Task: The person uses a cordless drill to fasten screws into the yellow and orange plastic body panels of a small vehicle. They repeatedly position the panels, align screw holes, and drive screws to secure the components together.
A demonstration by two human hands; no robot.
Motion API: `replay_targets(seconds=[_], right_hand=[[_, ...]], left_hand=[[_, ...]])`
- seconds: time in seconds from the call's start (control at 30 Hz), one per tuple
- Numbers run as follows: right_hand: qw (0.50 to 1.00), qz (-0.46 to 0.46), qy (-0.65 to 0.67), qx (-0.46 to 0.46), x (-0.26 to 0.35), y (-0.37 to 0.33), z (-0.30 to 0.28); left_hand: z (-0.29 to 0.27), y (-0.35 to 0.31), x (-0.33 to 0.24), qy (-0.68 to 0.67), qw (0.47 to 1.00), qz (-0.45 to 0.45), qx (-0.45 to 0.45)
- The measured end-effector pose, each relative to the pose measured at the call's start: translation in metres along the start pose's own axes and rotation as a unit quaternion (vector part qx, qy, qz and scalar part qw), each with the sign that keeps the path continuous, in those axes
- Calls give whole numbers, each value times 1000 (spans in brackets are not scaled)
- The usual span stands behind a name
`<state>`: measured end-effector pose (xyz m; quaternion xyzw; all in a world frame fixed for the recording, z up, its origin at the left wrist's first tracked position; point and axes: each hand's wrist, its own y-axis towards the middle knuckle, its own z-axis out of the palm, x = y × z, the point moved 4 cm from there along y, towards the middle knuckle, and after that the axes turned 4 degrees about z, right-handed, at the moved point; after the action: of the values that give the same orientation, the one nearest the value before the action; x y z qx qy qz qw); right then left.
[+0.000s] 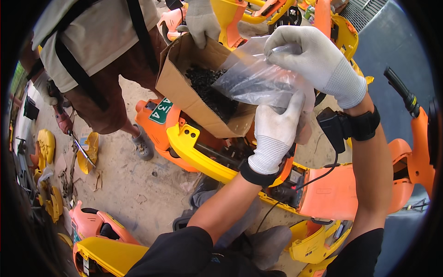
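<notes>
A clear plastic bag (251, 81) is stretched between my two hands, over the right side of an open cardboard box (187, 94). My right hand (318, 60), in a white knit glove, pinches the bag's upper edge. Lower down, my left hand (277, 127), gloved the same way, grips the bag near its bottom, thumb up against the plastic. Small black parts (203, 83) lie heaped inside the tilted box; their kind is too small to tell. A co-worker's gloved hand (201, 25) holds the box's far rim. Whether anything is inside the bag I cannot make out.
Beneath the box stands an orange and yellow scooter body (203, 157) with its inside exposed. The co-worker's other hand holds a red power screwdriver (64, 122) with a long bit. Yellow shells (46, 147) lie at the left. A black handlebar grip (400, 87) rises at right.
</notes>
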<state>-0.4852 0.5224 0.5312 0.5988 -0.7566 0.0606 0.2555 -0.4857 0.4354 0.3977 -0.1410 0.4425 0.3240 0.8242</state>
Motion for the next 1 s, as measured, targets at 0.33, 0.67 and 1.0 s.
replay_targets(seconds=[0.33, 0.67, 1.0], right_hand=[[987, 23, 119, -107, 5, -42, -21], [946, 51, 227, -224, -3, -85, -41], [876, 14, 316, -365, 1, -186, -51]], left_hand=[[-9, -5, -6, -8, 999, -33, 38], [-6, -6, -13, -53, 997, 61, -7], [31, -23, -21, 125, 973, 144, 131]])
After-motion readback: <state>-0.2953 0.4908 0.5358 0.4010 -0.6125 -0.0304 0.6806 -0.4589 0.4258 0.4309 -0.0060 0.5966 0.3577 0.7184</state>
